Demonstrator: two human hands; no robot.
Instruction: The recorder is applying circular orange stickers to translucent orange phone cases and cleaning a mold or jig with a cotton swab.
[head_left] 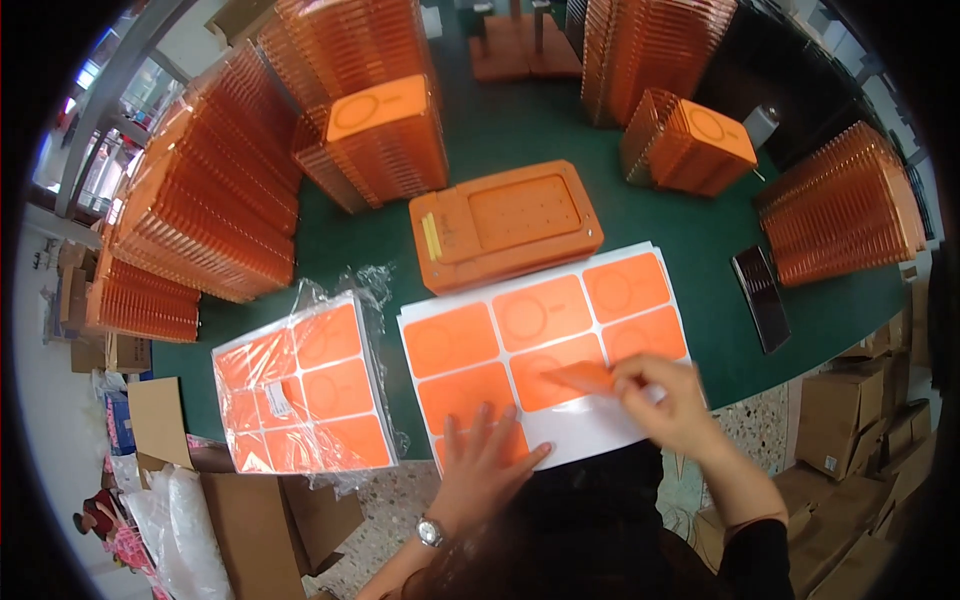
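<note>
A white sheet of orange rounded-corner stickers point(585, 432) lies before me, its lower right backing bare and white. My left hand point(482, 462) rests on its lower left part with fingers spread. Between the thumb and fingers of my right hand point(668, 398) is an orange sticker point(582, 377), tilted up over the lower middle of the sheet. Just beyond the sheet sits an orange block-shaped fixture point(520, 212) with a recessed top and a yellow strip at its left.
A plastic-wrapped pack of sticker sheets point(330, 390) lies at the left. Tall stacks of clear orange trays point(205, 195) ring the green table point(520, 120). Toward the right are a dark phone point(760, 298) and another tray stack point(840, 215). Cardboard boxes point(845, 420) stand on the floor.
</note>
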